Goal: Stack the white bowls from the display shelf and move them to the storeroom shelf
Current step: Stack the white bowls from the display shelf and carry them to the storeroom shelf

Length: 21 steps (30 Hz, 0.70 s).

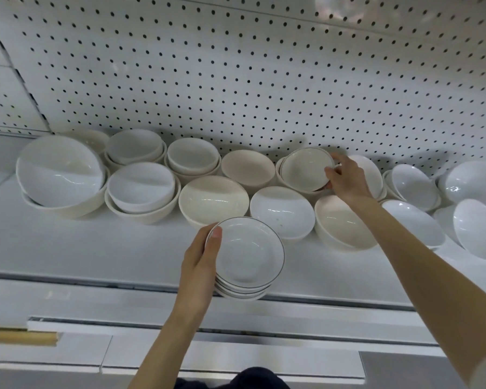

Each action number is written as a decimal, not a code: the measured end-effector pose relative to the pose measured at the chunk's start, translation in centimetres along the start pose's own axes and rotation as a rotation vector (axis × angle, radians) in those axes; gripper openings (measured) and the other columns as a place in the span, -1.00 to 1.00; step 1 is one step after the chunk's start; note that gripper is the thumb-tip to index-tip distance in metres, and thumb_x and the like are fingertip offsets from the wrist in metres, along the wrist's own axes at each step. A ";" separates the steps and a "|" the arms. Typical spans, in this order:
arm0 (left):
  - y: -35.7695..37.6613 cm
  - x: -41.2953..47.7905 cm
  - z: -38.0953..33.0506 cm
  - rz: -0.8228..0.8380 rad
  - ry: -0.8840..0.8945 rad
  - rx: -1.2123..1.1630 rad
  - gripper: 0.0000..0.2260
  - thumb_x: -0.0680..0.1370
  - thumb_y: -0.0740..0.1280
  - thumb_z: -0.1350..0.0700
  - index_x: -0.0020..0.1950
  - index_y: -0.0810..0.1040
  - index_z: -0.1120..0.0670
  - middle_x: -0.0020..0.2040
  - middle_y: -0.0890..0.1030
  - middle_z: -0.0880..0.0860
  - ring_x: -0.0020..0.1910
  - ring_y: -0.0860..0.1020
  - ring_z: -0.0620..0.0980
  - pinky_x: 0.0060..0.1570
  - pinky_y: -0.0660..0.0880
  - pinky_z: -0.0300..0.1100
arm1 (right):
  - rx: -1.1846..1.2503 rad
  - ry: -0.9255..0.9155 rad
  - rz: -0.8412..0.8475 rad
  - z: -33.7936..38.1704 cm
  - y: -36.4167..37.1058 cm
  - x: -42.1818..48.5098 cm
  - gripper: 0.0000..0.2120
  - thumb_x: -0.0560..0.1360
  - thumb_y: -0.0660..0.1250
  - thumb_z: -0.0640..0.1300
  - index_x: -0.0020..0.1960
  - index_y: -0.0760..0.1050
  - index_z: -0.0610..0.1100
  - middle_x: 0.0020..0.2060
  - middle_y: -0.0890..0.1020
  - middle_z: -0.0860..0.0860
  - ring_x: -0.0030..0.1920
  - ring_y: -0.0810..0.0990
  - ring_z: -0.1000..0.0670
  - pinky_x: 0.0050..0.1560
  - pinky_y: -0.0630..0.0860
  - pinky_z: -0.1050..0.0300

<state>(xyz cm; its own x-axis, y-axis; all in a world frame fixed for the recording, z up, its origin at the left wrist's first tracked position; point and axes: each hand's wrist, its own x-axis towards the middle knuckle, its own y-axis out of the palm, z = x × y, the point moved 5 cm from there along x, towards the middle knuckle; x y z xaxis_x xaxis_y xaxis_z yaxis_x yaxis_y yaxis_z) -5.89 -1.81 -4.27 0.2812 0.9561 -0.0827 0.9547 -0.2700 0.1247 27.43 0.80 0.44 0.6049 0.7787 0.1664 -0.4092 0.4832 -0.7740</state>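
Our left hand (198, 262) cradles a stack of dark-rimmed white ceramic bowls (246, 258) over the white shelf's (68, 248) front edge. Our right hand (344, 178) pinches a matching bowl (306, 168) at the back; we should lift it clear, then nest it squarely.

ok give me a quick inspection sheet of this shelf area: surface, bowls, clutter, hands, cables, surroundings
surface: white shelf, bare along its front strip.
job's things: stack of bowls with thin dark rims, held at the shelf's front edge; tilted bowl with the same rim, at the back on top of others; loose bowls in rough rows, several nested in pairs.
clutter: nothing seen.
grippers: left hand grips the stack of bowls, thumb on the top rim; right hand pinches the tilted bowl's edge.
cables: nothing seen.
surroundings: pegboard behind the shelf; wooden stick below it at lower left.
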 end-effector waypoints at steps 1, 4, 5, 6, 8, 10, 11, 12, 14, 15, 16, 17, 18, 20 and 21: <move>0.0 0.0 0.1 -0.001 0.000 0.002 -0.75 0.66 0.12 0.02 0.14 0.59 -0.08 0.01 0.67 -0.21 0.02 0.58 -0.33 -0.08 0.45 -0.51 | 0.002 -0.017 -0.023 0.2 -0.2 -0.2 -0.67 0.57 0.16 -0.23 0.33 0.38 -0.16 -0.23 0.64 -0.23 -0.20 0.57 -0.11 -0.12 0.37 0.13; 0.1 -0.2 0.2 -0.017 -0.008 0.003 -0.67 0.65 0.05 -0.07 0.20 0.58 -0.08 0.09 0.66 -0.16 0.08 0.57 -0.28 0.09 0.48 -0.26 | 0.107 -0.046 -0.072 1.1 -1.1 -0.9 -0.66 0.58 0.18 -0.22 0.35 0.36 -0.16 -0.29 0.61 -0.15 -0.29 0.59 -0.05 0.00 0.50 0.02; 0.1 -0.2 0.2 -0.027 -0.016 0.001 -0.65 0.65 0.04 -0.08 0.21 0.58 -0.09 0.09 0.66 -0.15 0.07 0.58 -0.28 0.10 0.48 -0.17 | 0.168 -0.045 -0.085 1.4 -1.5 -1.1 -0.66 0.57 0.19 -0.22 0.35 0.37 -0.14 -0.31 0.60 -0.09 -0.36 0.58 0.06 -0.04 0.51 0.04; 0.1 -0.2 0.3 -0.037 -0.022 -0.004 -0.65 0.65 0.04 -0.09 0.20 0.59 -0.09 0.07 0.66 -0.16 0.05 0.58 -0.28 0.11 0.49 -0.12 | 0.233 -0.037 -0.092 1.7 -1.9 -1.6 -0.65 0.57 0.20 -0.22 0.34 0.38 -0.12 -0.34 0.58 -0.04 -0.43 0.55 0.15 -0.12 0.50 0.09; 0.1 -0.3 0.3 -0.047 -0.030 -0.013 -0.64 0.66 0.03 -0.09 0.19 0.59 -0.10 0.05 0.67 -0.17 0.04 0.59 -0.29 0.14 0.50 -0.09 | 0.364 -0.010 -0.090 2.4 -2.5 -2.7 -0.66 0.56 0.22 -0.23 0.33 0.40 -0.09 -0.37 0.57 0.02 -0.50 0.50 0.21 -0.20 0.45 0.18; 0.1 -0.3 0.4 -0.042 -0.032 0.003 -0.63 0.66 0.01 -0.10 0.24 0.57 -0.11 0.12 0.65 -0.15 0.14 0.57 -0.21 0.24 0.49 0.04 | 0.491 0.007 -0.074 3.5 -3.0 -4.4 -0.69 0.56 0.25 -0.25 0.29 0.43 -0.08 -0.43 0.56 0.07 -0.51 0.48 0.20 -0.23 0.46 0.21; 0.0 -0.4 0.4 -0.038 -0.026 0.013 -0.63 0.66 0.01 -0.11 0.27 0.55 -0.11 0.17 0.63 -0.14 0.19 0.55 -0.16 0.27 0.47 0.09 | 0.550 0.012 -0.064 4.2 -3.2 -5.5 -0.70 0.56 0.25 -0.26 0.27 0.44 -0.08 -0.49 0.54 0.12 -0.52 0.46 0.20 -0.27 0.45 0.24; 0.0 -0.5 0.4 -0.034 -0.017 0.016 -0.63 0.66 0.01 -0.11 0.29 0.53 -0.11 0.21 0.61 -0.13 0.23 0.53 -0.15 0.31 0.45 0.09 | 0.598 0.018 -0.050 4.9 -3.3 -6.6 -0.71 0.56 0.26 -0.28 0.26 0.45 -0.09 -0.54 0.51 0.13 -0.54 0.44 0.19 -0.35 0.42 0.29; 0.0 -0.6 0.3 -0.028 -0.003 0.010 -0.62 0.65 0.01 -0.12 0.32 0.51 -0.09 0.24 0.59 -0.13 0.26 0.51 -0.17 0.36 0.40 0.03 | 0.662 0.026 -0.012 6.3 -3.5 -9.0 -0.71 0.55 0.25 -0.31 0.25 0.45 -0.11 -0.59 0.47 0.13 -0.56 0.40 0.17 -0.45 0.32 0.33; 0.0 -0.7 0.3 -0.025 0.001 0.010 -0.61 0.64 0.01 -0.13 0.33 0.50 -0.09 0.25 0.58 -0.13 0.27 0.50 -0.17 0.37 0.39 0.01 | 0.678 0.025 0.014 6.9 -3.4 -10.2 -0.71 0.55 0.25 -0.32 0.24 0.45 -0.10 -0.60 0.46 0.12 -0.56 0.39 0.17 -0.46 0.30 0.34; 0.0 -0.8 0.2 -0.021 0.003 0.010 -0.61 0.64 0.01 -0.13 0.34 0.49 -0.10 0.26 0.57 -0.14 0.28 0.48 -0.17 0.38 0.38 0.00 | 0.690 0.021 0.045 7.5 -3.3 -11.4 -0.72 0.56 0.24 -0.31 0.22 0.45 -0.08 -0.61 0.45 0.12 -0.57 0.38 0.17 -0.45 0.30 0.33; 0.1 -0.9 0.3 -0.015 0.004 0.008 -0.62 0.65 0.01 -0.13 0.36 0.47 -0.10 0.28 0.55 -0.14 0.30 0.47 -0.17 0.40 0.36 0.00 | 0.708 0.016 0.075 7.9 -3.2 -12.6 -0.73 0.56 0.24 -0.31 0.20 0.45 -0.07 -0.60 0.44 0.12 -0.57 0.37 0.16 -0.45 0.29 0.34; 0.1 -1.0 0.4 -0.006 0.007 0.005 -0.62 0.65 0.00 -0.12 0.37 0.45 -0.12 0.31 0.53 -0.15 0.33 0.44 -0.18 0.42 0.33 -0.01 | 0.727 0.012 0.101 8.3 -3.0 -13.5 -0.74 0.56 0.24 -0.31 0.19 0.46 -0.07 -0.59 0.44 0.12 -0.57 0.36 0.16 -0.46 0.28 0.34; 0.1 -1.0 0.6 0.007 0.021 0.011 -0.62 0.65 -0.01 -0.13 0.40 0.41 -0.15 0.37 0.47 -0.18 0.39 0.38 -0.20 0.48 0.24 -0.02 | 0.749 0.023 0.130 8.7 -2.5 -15.0 -0.75 0.55 0.25 -0.33 0.17 0.50 -0.10 -0.57 0.45 0.10 -0.56 0.36 0.15 -0.47 0.25 0.32; 0.1 -1.0 0.6 0.015 0.029 0.013 -0.61 0.65 -0.01 -0.16 0.41 0.39 -0.15 0.39 0.45 -0.18 0.41 0.35 -0.20 0.49 0.22 -0.01 | 0.750 0.037 0.138 8.8 -2.2 -15.6 -0.75 0.55 0.25 -0.33 0.17 0.51 -0.11 -0.55 0.45 0.09 -0.56 0.37 0.15 -0.46 0.25 0.30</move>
<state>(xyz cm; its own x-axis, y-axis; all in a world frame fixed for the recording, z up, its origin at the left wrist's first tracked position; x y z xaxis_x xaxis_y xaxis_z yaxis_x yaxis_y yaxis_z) -6.04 -2.86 -4.81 0.2928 0.9548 -0.0521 0.9516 -0.2857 0.1131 12.87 -8.92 4.97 0.5318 0.8441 0.0676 -0.8291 0.5353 -0.1613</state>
